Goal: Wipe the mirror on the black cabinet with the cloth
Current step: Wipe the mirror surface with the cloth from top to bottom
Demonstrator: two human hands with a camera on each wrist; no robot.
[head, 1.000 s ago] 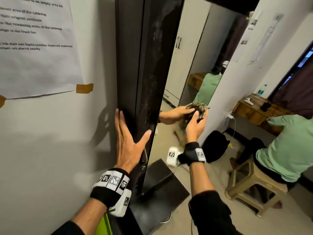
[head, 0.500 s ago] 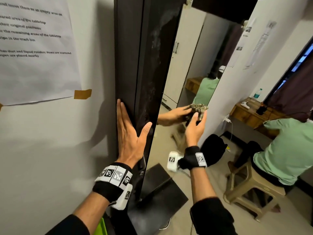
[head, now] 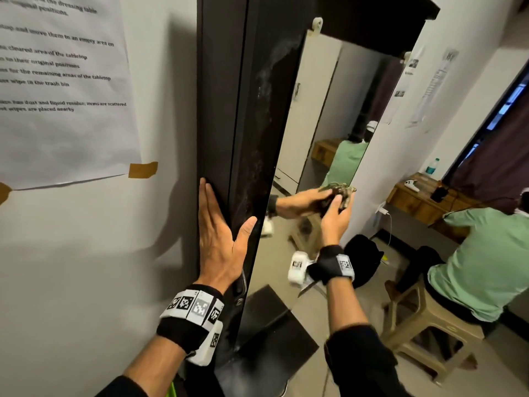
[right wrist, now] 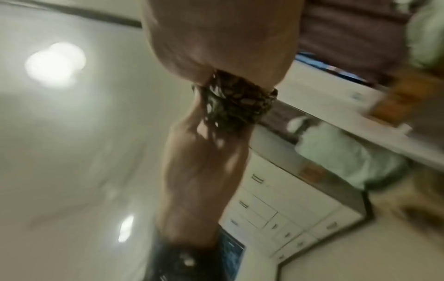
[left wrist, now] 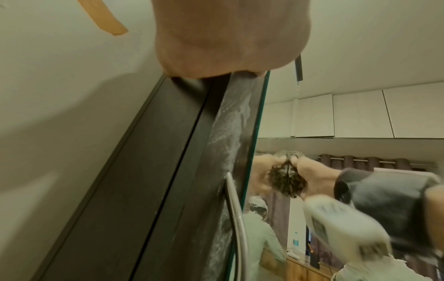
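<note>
Your patterned cloth (head: 342, 193) is bunched against the mirror (head: 320, 133), low on the glass near its right edge, and your right hand (head: 335, 219) clutches it there, fingers curled over the wad. The mirror is fixed to the front of the black cabinet (head: 220, 110). Your left hand (head: 221, 239) lies flat and released on the cabinet's side, thumb reaching toward the mirror's left edge.

Mirror (head: 329, 116) glossy glass; cabinet (head: 220, 96) matt black (dusty smears); cloth (head: 342, 193) patterned fabric.
</note>
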